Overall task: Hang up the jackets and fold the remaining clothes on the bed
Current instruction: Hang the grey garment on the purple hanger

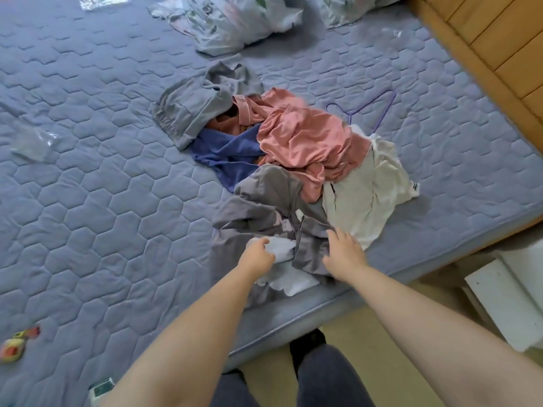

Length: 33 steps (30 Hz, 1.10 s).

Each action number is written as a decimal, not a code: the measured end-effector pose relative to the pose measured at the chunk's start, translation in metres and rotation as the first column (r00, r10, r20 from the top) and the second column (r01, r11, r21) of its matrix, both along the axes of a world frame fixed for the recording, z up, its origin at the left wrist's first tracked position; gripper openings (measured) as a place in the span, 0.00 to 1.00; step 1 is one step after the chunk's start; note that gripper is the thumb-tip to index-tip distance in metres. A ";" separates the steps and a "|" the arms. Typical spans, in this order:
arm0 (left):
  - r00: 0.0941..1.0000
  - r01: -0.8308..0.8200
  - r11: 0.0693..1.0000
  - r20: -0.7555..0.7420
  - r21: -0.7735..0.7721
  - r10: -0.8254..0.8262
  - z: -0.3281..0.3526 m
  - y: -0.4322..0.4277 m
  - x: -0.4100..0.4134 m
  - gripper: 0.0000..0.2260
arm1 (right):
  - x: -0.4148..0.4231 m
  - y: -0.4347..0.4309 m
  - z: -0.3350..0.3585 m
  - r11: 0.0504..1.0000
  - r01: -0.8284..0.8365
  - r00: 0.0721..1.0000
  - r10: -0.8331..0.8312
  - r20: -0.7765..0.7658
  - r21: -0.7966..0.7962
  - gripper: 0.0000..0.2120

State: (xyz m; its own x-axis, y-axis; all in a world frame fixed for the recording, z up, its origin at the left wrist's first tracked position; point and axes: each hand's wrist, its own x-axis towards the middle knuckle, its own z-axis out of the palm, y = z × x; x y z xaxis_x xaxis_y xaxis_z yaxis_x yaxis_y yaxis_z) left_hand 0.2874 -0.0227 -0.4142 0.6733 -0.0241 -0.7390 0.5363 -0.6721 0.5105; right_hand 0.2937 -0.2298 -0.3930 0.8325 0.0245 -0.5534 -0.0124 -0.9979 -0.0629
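Note:
A heap of clothes lies on the blue quilted bed [88, 171]. Nearest me is a grey garment with white panels [264, 201]. Behind it lie a pink garment [305, 136], a blue one [226, 151], grey shorts [191, 113] and a cream-white garment [367, 195]. My left hand [258, 254] is closed on the white part of the grey garment near the bed's edge. My right hand [343, 251] rests on the grey cloth with fingers spread. A purple hanger [376, 107] lies beyond the pink garment.
Floral bedding [235, 22] is bunched at the far side. Clear plastic bags [32, 142] lie at left. Small colourful items [14, 348] sit at the near left. A wooden headboard [484, 39] runs along the right. A white box [505, 295] stands on the floor.

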 end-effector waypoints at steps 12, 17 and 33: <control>0.812 0.461 0.655 0.014 0.599 -0.584 -0.147 -0.011 0.001 0.43 | 0.032 0.002 -0.157 0.788 -0.614 0.787 0.606 -0.120 -0.044 0.41; 0.801 0.503 0.680 0.009 0.534 -0.599 -0.175 -0.035 0.011 0.31 | 0.049 -0.027 -0.185 0.665 -0.736 0.625 0.740 0.247 -0.130 0.06; 0.805 0.553 0.719 -0.046 0.421 -0.591 -0.163 -0.066 -0.013 0.25 | 0.080 -0.099 -0.173 0.952 0.286 0.949 -0.298 0.104 0.111 0.31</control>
